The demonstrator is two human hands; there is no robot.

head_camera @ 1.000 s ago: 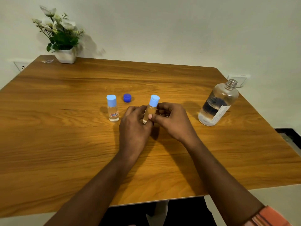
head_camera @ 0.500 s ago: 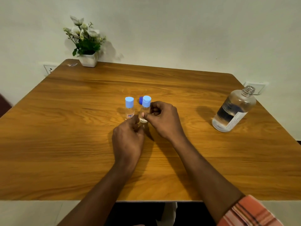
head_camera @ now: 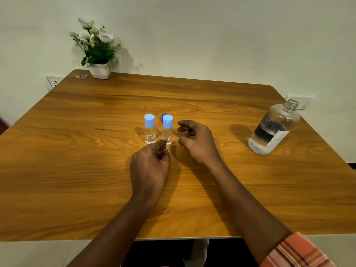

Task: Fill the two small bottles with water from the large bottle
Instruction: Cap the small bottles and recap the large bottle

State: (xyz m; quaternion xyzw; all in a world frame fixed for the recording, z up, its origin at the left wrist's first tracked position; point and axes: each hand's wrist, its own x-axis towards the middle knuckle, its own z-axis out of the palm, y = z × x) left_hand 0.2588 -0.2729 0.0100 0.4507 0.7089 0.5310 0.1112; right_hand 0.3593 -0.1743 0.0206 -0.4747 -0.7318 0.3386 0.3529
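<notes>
Two small clear bottles with light blue caps stand upright side by side at the table's middle, one on the left (head_camera: 149, 130) and one on the right (head_camera: 167, 130). My left hand (head_camera: 150, 166) rests on the table with loosely curled fingers, its fingertips at the right one's base. My right hand (head_camera: 196, 141) hovers just right of that bottle, fingers relaxed and apart from it, holding nothing. The large clear bottle (head_camera: 273, 130), uncapped and partly filled with water, stands at the table's right side. Its dark blue cap (head_camera: 163, 116) lies behind the small bottles, mostly hidden.
The wooden table (head_camera: 77, 151) meets a white wall. A white pot with flowers (head_camera: 98, 54) stands at the far left corner, with a small wrapper (head_camera: 81, 76) beside it. Wall sockets (head_camera: 53, 81) sit behind the table's left and right edges.
The second small bottle, held in both hands a second ago, now stands next to the first. My right hand has let go and drawn right; my left has eased back to its base.
</notes>
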